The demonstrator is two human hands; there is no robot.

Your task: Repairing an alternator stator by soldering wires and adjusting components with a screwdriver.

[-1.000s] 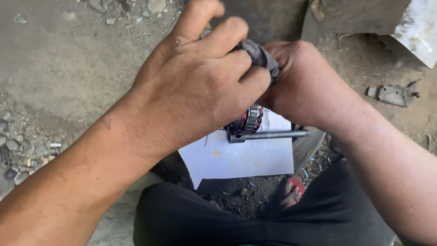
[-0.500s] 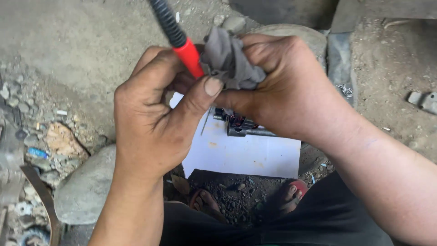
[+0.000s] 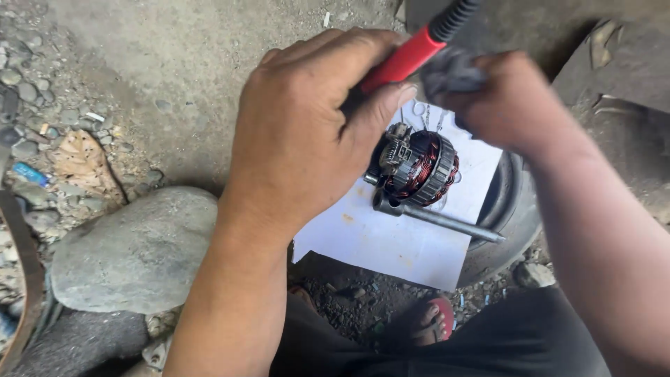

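Screwdriver (image 3: 412,52), red handle with a black ribbed end, sits up and left of the stator, slanting toward the top edge of view. Left hand (image 3: 314,132) has its grip closed tight around the red part, thumb pressed along the underside; the shaft is hidden inside the fist. Right hand (image 3: 502,105), up and right of the stator, is blurred; its grip is bunched shut on a dark grey rag (image 3: 450,70) that touches the black end of the handle.

Stator (image 3: 419,167) — a round motor part with copper-red windings, a black ribbed ring and a small metal block on its left side — rests on a white sheet of paper (image 3: 391,244), directly below both hands. Just below the stator on the same sheet lies a grey socket wrench (image 3: 436,216), its bar running out to the right past the paper's edge. Under the paper's right side, a black tyre (image 3: 513,209) shows. Left of the stator, well apart, a large grey stone (image 3: 132,251) on gravelly ground (image 3: 139,63). Below the stator, a red sandal (image 3: 436,321).
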